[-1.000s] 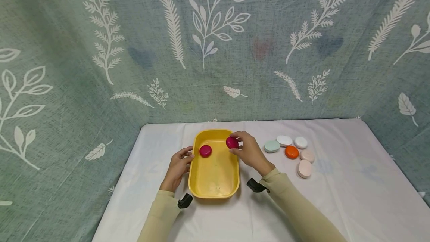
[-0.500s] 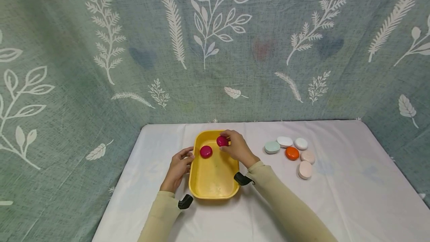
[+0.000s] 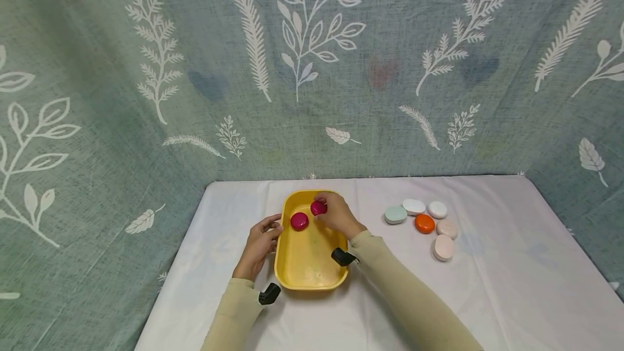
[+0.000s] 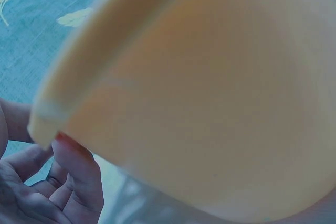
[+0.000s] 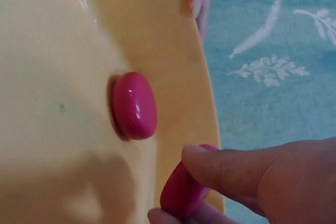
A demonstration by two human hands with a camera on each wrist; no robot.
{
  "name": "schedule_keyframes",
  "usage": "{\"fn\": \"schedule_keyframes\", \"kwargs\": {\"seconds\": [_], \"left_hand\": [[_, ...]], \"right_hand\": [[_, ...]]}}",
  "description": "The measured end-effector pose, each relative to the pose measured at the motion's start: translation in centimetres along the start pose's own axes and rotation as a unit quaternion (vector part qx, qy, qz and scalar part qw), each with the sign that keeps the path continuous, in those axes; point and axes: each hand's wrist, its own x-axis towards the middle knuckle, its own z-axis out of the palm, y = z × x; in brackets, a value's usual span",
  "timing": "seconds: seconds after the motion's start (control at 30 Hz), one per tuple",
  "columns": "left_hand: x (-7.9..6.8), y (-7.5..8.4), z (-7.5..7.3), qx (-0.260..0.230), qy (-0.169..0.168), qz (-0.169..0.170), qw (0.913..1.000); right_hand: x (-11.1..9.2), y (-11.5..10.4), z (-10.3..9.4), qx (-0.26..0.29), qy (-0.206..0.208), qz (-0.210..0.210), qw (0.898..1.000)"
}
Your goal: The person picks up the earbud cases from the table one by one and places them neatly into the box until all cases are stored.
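Note:
A yellow tray (image 3: pixel 312 280) lies on the white cloth in front of me. My left hand (image 3: pixel 258 245) holds the tray's left rim, and in the left wrist view the thumb (image 4: pixel 79 177) meets its edge. In the tray, near the far left, rests a round magenta bar of soap (image 3: pixel 299 221). My right hand (image 3: pixel 337 215) pinches a second magenta bar of soap (image 3: pixel 318 208) between thumb and fingers. That bar is over the far part of the tray, tilted on edge in the right wrist view, to the right of the resting one.
To the right of the tray lies a cluster of several soap bars: pale green (image 3: pixel 395 215), white oval (image 3: pixel 413 207), white round (image 3: pixel 437 209), orange (image 3: pixel 424 223), and two pale pink, the nearer one (image 3: pixel 442 247) closest to me. A patterned green curtain (image 3: pixel 312 140) stands behind the table.
My right hand has carried the magenta soap bar leftward from over the tray's right rim, toward the resting bar. My left hand stays at the rim.

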Motion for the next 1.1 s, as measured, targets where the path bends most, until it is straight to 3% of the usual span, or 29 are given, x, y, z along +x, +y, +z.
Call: {"fn": "schedule_keyframes", "kwargs": {"seconds": [0.17,0.47,0.87,1.1], "left_hand": [[-0.1,0.1,0.0,-0.001,-0.003,-0.001,1.0000],[-0.4,0.3,0.0,0.002,-0.007,0.000,1.0000],[-0.1,0.1,0.0,-0.002,-0.008,0.006,0.9999],[-0.1,0.1,0.0,-0.005,-0.007,0.003,1.0000]], "right_hand": [[0.4,0.0,0.6,-0.030,-0.004,-0.011,0.999],[0.8,-0.3,1.1,-0.070,-0.008,0.016,0.997],[1.0,-0.2,1.2,-0.061,-0.018,0.026,0.998],[-0.9,-0.3,-0.7,0.004,0.027,-0.033,0.999]]}}
